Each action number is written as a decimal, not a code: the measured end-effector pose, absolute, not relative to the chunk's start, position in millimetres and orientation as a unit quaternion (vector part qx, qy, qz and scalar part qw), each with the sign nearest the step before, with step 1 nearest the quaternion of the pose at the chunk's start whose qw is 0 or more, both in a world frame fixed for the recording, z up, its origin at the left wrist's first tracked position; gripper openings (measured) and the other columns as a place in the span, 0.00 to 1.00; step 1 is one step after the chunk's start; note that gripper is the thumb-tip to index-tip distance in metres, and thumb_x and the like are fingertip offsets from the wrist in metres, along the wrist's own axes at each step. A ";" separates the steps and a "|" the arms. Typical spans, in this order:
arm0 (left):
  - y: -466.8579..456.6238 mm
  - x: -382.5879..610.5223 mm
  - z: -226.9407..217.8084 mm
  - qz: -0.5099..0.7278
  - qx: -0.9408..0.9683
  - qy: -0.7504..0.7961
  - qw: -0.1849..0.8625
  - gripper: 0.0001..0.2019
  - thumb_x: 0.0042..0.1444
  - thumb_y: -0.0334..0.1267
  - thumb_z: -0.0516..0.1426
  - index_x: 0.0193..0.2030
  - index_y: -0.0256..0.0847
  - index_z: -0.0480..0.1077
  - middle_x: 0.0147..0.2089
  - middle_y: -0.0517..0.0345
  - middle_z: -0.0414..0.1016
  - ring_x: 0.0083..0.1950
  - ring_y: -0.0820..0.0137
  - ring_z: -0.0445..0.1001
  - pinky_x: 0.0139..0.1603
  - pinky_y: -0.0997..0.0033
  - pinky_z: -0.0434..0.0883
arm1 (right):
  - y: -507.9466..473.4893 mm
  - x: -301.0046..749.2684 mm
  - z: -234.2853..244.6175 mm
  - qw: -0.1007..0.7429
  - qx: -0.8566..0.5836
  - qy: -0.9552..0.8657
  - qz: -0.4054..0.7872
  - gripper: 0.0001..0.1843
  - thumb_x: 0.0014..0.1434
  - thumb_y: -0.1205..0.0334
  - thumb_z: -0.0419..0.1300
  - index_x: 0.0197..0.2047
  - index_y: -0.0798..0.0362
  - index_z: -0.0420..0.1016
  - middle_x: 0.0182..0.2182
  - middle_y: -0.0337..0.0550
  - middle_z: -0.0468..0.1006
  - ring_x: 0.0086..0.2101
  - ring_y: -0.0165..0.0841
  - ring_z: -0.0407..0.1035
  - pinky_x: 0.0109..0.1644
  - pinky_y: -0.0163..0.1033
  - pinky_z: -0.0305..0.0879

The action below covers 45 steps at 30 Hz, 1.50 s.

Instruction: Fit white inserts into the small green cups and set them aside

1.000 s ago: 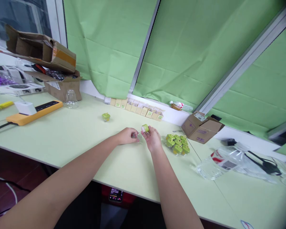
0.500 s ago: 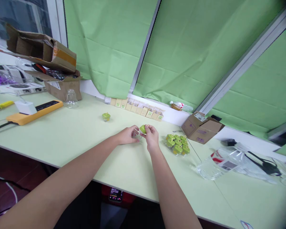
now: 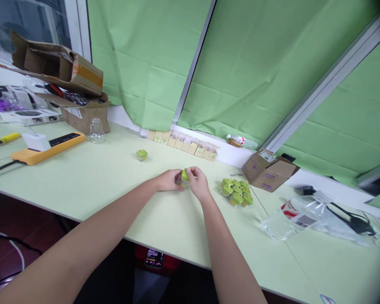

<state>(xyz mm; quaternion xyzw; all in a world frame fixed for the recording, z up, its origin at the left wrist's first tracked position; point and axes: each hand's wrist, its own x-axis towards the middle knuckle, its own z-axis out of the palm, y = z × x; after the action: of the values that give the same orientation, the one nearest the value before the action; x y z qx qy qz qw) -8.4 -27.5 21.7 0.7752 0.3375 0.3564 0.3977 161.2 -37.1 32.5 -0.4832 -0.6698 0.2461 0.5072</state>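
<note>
Over the middle of the table, my left hand (image 3: 171, 180) is closed around a small clear container (image 3: 185, 184). A green lid (image 3: 184, 175) sits at the container's top, and the fingers of my right hand (image 3: 197, 180) pinch it; whether it is fully seated I cannot tell. To the right stands a cluster of several similar clear containers with green lids (image 3: 236, 192), something yellow showing low in them. One more lidded container (image 3: 142, 155) stands alone, farther back on the left.
Small cardboard boxes (image 3: 186, 145) line the back edge. An orange power strip (image 3: 50, 148), a clear jar (image 3: 96, 131) and stacked cartons (image 3: 85, 116) are on the left. At right lie an open carton (image 3: 270, 169) and a large plastic bottle (image 3: 293, 215). A phone (image 3: 153, 258) shows below the table edge.
My right hand has brought the green lid left and down onto the container's top. Before, lid and container were apart. My left hand keeps hold of the container.
</note>
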 end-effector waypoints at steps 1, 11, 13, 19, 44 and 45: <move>-27.0 -8.3 21.4 0.359 0.773 0.337 0.400 0.21 0.38 0.41 0.67 0.39 0.38 0.69 0.36 0.57 0.74 0.37 0.67 0.72 0.38 0.69 0.69 | -37.6 161.5 32.5 0.495 -0.485 -0.679 0.243 0.13 0.59 0.51 0.56 0.35 0.52 0.71 0.34 0.41 0.77 0.35 0.34 0.69 0.42 0.39 0.64; -21.6 -8.7 16.3 0.357 0.772 0.313 0.424 0.22 0.42 0.41 0.66 0.45 0.39 0.70 0.38 0.57 0.73 0.37 0.69 0.71 0.38 0.69 0.69 | -36.4 166.1 22.7 0.445 -0.498 -0.688 0.284 0.15 0.56 0.49 0.58 0.35 0.52 0.75 0.35 0.41 0.78 0.37 0.34 0.71 0.41 0.37 0.65; -21.5 -7.4 15.8 0.374 0.757 0.307 0.440 0.24 0.44 0.42 0.65 0.48 0.39 0.70 0.40 0.55 0.74 0.39 0.68 0.72 0.39 0.68 0.69 | -35.7 166.8 20.3 0.456 -0.489 -0.666 0.330 0.16 0.54 0.47 0.61 0.35 0.53 0.76 0.33 0.40 0.78 0.35 0.33 0.71 0.39 0.36 0.65; -21.5 -3.1 16.8 0.402 0.749 0.292 0.438 0.19 0.50 0.44 0.62 0.48 0.38 0.72 0.44 0.51 0.76 0.43 0.67 0.73 0.44 0.67 0.70 | -37.0 166.2 24.7 0.496 -0.483 -0.569 0.444 0.20 0.44 0.47 0.68 0.34 0.55 0.76 0.31 0.41 0.77 0.31 0.31 0.70 0.36 0.35 0.66; -11.3 -39.5 39.5 0.425 0.704 0.567 0.049 0.20 0.60 0.37 0.51 0.60 0.43 0.61 0.57 0.47 0.64 0.45 0.61 0.73 0.46 0.61 0.68 | -53.1 247.6 53.8 0.308 -0.856 -0.415 -0.024 0.18 0.53 0.67 0.53 0.46 0.58 0.76 0.38 0.64 0.75 0.42 0.50 0.71 0.42 0.48 0.64; -16.9 -31.2 39.0 0.418 0.736 0.528 0.067 0.18 0.60 0.37 0.50 0.57 0.44 0.64 0.55 0.49 0.66 0.45 0.62 0.73 0.46 0.62 0.68 | -53.0 247.4 54.5 0.302 -0.856 -0.418 -0.023 0.17 0.53 0.67 0.54 0.44 0.59 0.77 0.38 0.65 0.75 0.42 0.50 0.72 0.42 0.48 0.64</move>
<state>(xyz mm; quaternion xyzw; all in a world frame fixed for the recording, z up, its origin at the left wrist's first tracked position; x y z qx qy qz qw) -31.2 -16.9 39.0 0.7360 0.5282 0.4182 0.0668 247.4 -53.0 54.5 -0.8564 -0.4181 -0.0231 0.3021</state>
